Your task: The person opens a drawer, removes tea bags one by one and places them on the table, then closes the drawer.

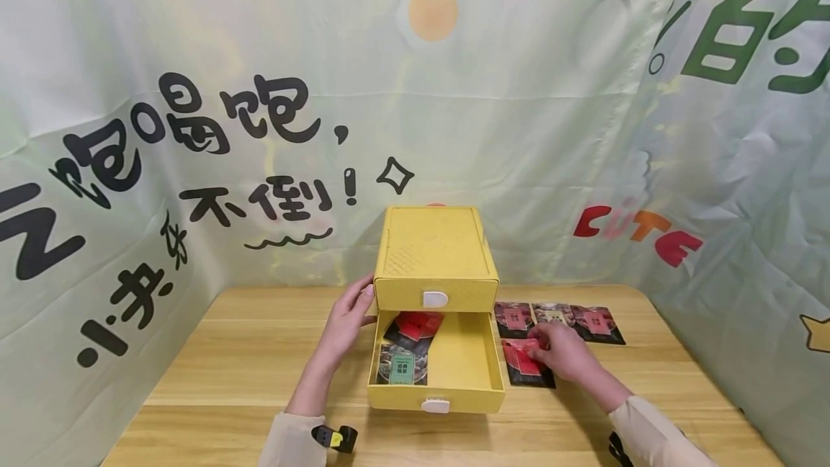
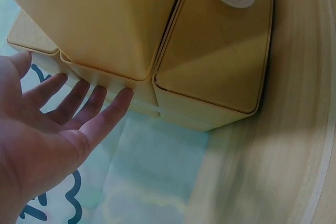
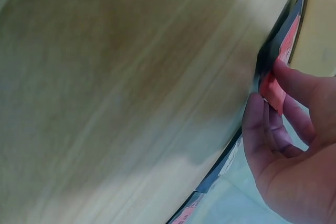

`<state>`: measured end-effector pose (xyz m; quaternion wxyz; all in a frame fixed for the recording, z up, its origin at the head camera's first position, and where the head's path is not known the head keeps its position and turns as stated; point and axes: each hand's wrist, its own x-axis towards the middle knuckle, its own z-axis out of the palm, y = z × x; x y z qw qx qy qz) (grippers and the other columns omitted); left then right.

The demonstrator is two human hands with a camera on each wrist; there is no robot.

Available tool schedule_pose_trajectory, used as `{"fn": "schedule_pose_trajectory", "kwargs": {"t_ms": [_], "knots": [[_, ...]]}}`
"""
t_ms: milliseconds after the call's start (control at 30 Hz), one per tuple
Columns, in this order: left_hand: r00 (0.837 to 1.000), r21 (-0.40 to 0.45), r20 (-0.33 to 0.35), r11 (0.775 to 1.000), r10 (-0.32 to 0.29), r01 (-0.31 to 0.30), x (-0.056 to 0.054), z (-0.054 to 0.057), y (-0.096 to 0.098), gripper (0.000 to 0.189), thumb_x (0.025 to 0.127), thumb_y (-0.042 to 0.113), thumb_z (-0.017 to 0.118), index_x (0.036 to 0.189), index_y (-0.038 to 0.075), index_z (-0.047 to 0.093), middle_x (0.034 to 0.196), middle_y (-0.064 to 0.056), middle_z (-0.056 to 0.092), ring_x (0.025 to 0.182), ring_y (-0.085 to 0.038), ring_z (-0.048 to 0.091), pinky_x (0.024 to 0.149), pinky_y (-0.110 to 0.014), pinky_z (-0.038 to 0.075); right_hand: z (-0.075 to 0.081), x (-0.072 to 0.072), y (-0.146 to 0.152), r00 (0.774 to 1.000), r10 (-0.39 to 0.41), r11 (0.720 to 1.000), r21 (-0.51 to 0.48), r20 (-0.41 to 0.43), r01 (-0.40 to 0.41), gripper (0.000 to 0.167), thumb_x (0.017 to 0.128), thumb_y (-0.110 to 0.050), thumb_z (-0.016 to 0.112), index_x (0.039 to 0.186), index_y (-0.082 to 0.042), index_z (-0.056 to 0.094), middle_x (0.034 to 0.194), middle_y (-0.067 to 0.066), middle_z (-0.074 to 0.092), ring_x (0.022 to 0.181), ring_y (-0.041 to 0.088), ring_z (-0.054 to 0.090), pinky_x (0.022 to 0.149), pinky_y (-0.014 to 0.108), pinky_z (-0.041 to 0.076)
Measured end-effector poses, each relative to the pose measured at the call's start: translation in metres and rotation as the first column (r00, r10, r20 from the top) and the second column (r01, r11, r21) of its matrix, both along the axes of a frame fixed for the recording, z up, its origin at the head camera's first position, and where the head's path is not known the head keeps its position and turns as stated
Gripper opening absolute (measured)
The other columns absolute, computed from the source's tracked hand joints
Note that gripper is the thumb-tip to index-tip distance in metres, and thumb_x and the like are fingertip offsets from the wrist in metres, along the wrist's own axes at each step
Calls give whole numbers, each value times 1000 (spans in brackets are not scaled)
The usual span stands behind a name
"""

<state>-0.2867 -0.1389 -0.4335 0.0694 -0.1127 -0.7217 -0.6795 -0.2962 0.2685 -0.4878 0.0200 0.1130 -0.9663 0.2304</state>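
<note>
A yellow two-drawer box (image 1: 434, 243) stands on the table, its lower drawer (image 1: 463, 355) pulled out and its upper one closed. My left hand (image 1: 342, 326) rests against the box's left side, fingers extended, as the left wrist view also shows. In the drawer lie a red-labelled black packet (image 1: 420, 324) and a green-labelled packet (image 1: 402, 366), both on the left. Right of the drawer, my right hand (image 1: 567, 352) pinches the upper edge of a red-labelled black packet (image 1: 530, 373). In the right wrist view, thumb and fingers meet on that packet's red part (image 3: 273, 92).
Behind the right hand, several packets form a row: a red-labelled one (image 1: 514, 319) beside the box, a pale-labelled one (image 1: 547, 312) and another red-labelled one (image 1: 596, 321). The wooden table (image 1: 259, 352) meets a printed cloth backdrop (image 1: 311, 34) behind and at both sides.
</note>
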Motion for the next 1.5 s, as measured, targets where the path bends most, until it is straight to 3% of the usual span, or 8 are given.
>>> {"fn": "schedule_pose_trajectory", "kwargs": {"t_ms": [567, 900, 1100, 1300, 1400, 1500], "knots": [[1000, 13, -3, 1000, -5, 5, 1, 0, 0, 47, 112, 27, 50, 154, 5, 49, 156, -17, 46, 138, -40, 49, 94, -53, 59, -3, 3, 0, 995, -25, 999, 46, -95, 30, 26, 86, -14, 85, 105, -6, 69, 90, 6, 52, 74, 20, 46, 61, 35, 40], [1000, 2, -3, 1000, -2, 2, 0, -1, 0, 48, 112, 27, 50, 154, 5, 49, 157, -17, 45, 138, -41, 49, 95, -51, 59, 11, 14, -6, 969, -59, 998, -46, -239, 49, 31, 92, -19, 82, 116, -3, 71, 108, 12, 62, 82, 23, 61, 67, 42, 54], [1000, -1, -11, 1000, -2, 2, -1, -1, 0, 48, 112, 28, 50, 154, 6, 49, 157, -17, 46, 138, -40, 50, 94, -50, 60, 23, 26, -16, 920, -61, 996, -84, -388, 30, 33, 94, -20, 79, 120, -2, 70, 119, 14, 62, 97, 33, 65, 78, 54, 58], [1000, -3, -6, 1000, -3, 3, 0, -1, -1, 48, 112, 28, 50, 155, 5, 48, 157, -18, 46, 138, -41, 49, 95, -51, 59, 35, 38, -30, 848, -34, 993, -115, -530, -32, 28, 91, -16, 82, 115, -7, 71, 116, 10, 64, 93, 26, 64, 72, 47, 57], [1000, -5, -5, 1000, -3, 3, 0, -1, -1, 48, 112, 28, 50, 155, 6, 48, 157, -17, 46, 138, -41, 49, 95, -51, 59, 40, 44, -36, 803, 2, 989, -119, -596, -90, 29, 88, -13, 84, 114, -9, 71, 114, 8, 65, 86, 18, 60, 66, 38, 55], [1000, -3, -8, 1000, -4, 4, -1, -1, -1, 48, 112, 28, 50, 155, 5, 49, 156, -17, 46, 137, -41, 49, 94, -50, 60, 47, 48, -44, 741, 48, 981, -110, -670, -163, 34, 83, -8, 87, 113, -9, 72, 112, 6, 66, 86, 14, 60, 65, 33, 55]]}}
